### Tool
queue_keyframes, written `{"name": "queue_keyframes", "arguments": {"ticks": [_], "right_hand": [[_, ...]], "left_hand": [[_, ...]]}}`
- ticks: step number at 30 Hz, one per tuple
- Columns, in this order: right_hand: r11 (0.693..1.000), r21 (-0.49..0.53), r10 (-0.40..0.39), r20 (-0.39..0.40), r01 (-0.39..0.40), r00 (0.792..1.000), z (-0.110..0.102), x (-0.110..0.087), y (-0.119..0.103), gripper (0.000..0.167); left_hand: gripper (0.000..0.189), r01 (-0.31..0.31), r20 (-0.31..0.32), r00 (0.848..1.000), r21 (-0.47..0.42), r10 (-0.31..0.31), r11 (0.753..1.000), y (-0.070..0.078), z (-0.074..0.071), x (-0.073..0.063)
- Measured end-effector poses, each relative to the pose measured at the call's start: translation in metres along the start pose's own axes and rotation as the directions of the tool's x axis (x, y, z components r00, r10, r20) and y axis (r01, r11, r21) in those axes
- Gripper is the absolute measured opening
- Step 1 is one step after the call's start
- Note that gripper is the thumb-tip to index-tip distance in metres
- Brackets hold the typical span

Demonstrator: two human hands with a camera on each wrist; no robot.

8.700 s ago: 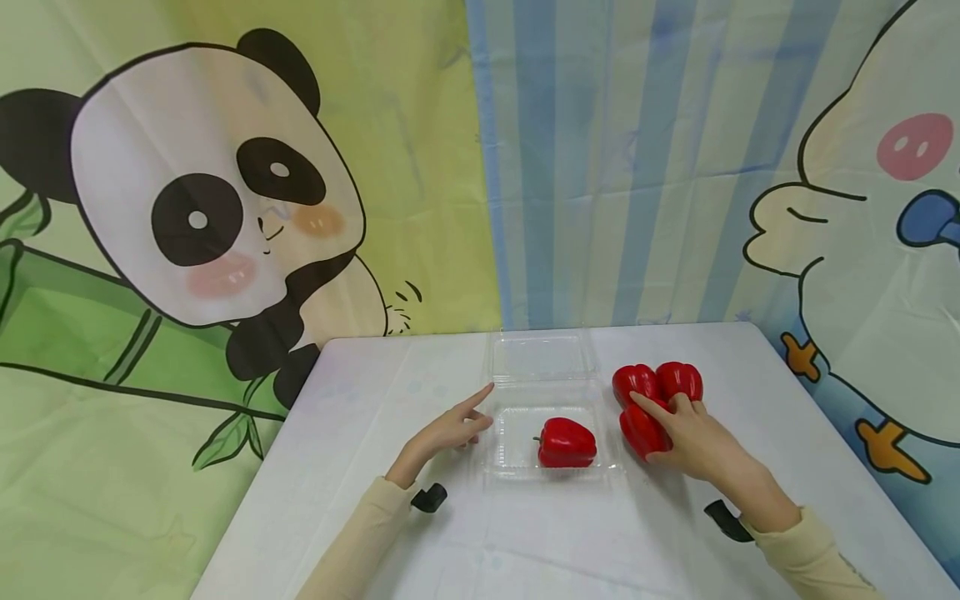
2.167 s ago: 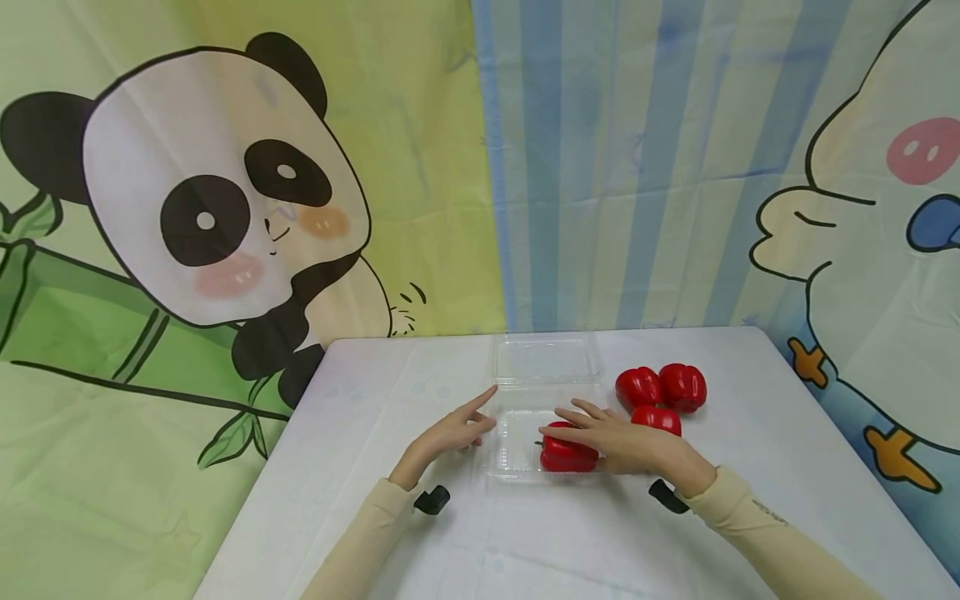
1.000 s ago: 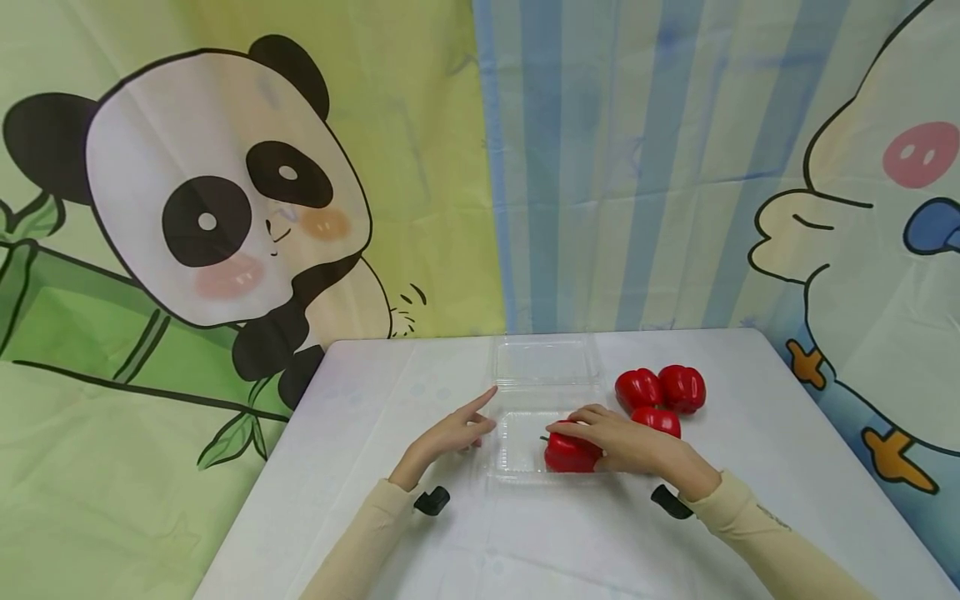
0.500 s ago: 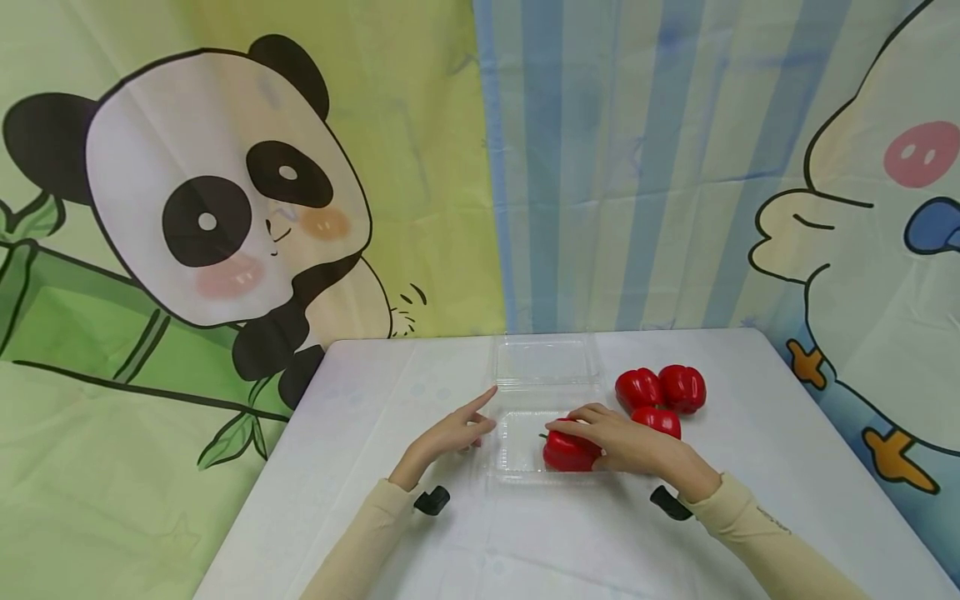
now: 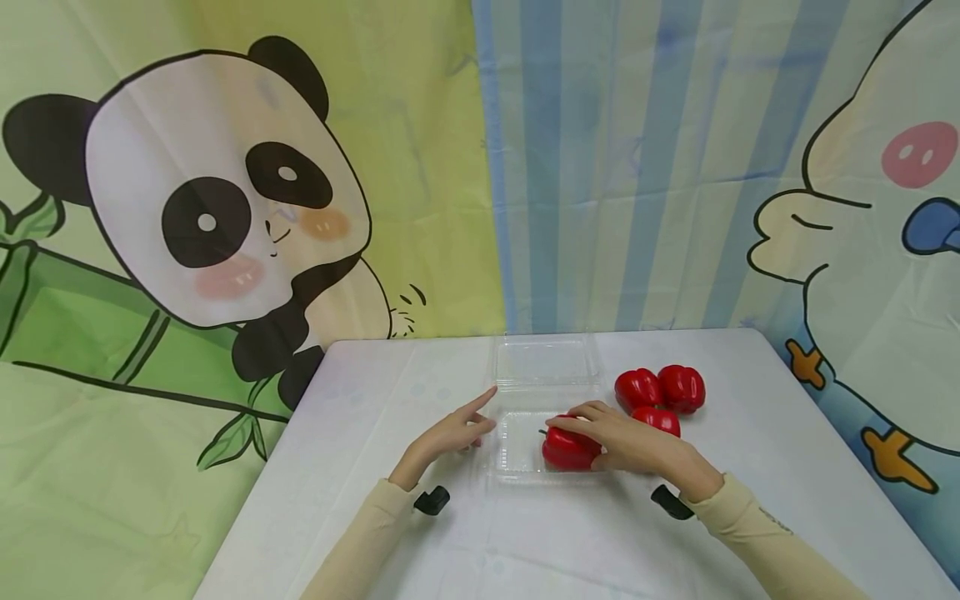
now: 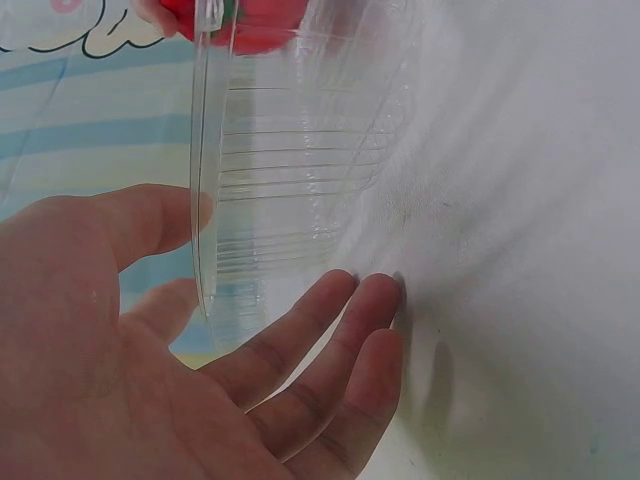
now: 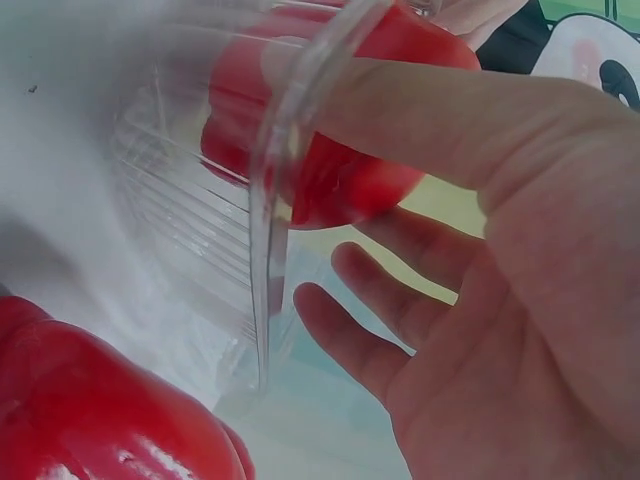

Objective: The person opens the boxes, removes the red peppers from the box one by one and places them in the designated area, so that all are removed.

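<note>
A clear plastic clamshell box [image 5: 517, 478] lies with its lid [image 5: 543, 362] folded back. Inside its base, toward the right, is a red bell pepper [image 5: 566, 448] with its stem pointing left. My right hand [image 5: 626, 437] grips this pepper from the right, fingers over the top and thumb low on the near side; in the right wrist view the thumb reaches past the box rim [image 7: 265, 220]. My left hand [image 5: 450, 429] rests at the box's left side with its index finger extended. In the left wrist view its fingertips [image 6: 375, 300] are right at the box wall [image 6: 300, 150].
Three more red bell peppers sit close together right of the box: a back left one [image 5: 637, 389], a back right one [image 5: 682, 388] and a front one [image 5: 660, 420], partly behind my right hand. The white table [image 5: 540, 550] ends at a cartoon-print curtain [image 5: 555, 167].
My right hand has moved from the loose peppers to the box, and its fingers have closed round the pepper there. That pepper has risen slightly in the last second. My left hand stays put.
</note>
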State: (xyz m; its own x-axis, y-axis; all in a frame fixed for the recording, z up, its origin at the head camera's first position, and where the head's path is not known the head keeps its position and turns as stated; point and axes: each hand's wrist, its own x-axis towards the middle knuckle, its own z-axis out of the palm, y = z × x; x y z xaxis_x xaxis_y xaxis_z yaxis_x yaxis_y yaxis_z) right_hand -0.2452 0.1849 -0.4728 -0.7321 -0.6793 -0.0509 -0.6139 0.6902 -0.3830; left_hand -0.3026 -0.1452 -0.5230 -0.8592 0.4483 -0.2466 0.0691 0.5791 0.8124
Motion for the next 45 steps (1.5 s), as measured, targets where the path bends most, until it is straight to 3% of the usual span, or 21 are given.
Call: {"name": "queue_keyframes", "arguments": {"ticks": [32, 45], "right_hand": [[0.993, -0.067, -0.101, -0.106, 0.095, 0.989, -0.010, -0.004, -0.002, 0.092], [0.995, -0.059, -0.089, -0.130, 0.082, 0.988, -0.015, -0.009, -0.005, 0.091]], "left_hand": [[0.066, 0.019, 0.004, 1.000, 0.004, -0.019, 1.000, 0.001, -0.001, 0.001], [0.065, 0.026, 0.005, 1.000, 0.001, -0.026, 1.000, 0.002, -0.001, -0.001]]}}
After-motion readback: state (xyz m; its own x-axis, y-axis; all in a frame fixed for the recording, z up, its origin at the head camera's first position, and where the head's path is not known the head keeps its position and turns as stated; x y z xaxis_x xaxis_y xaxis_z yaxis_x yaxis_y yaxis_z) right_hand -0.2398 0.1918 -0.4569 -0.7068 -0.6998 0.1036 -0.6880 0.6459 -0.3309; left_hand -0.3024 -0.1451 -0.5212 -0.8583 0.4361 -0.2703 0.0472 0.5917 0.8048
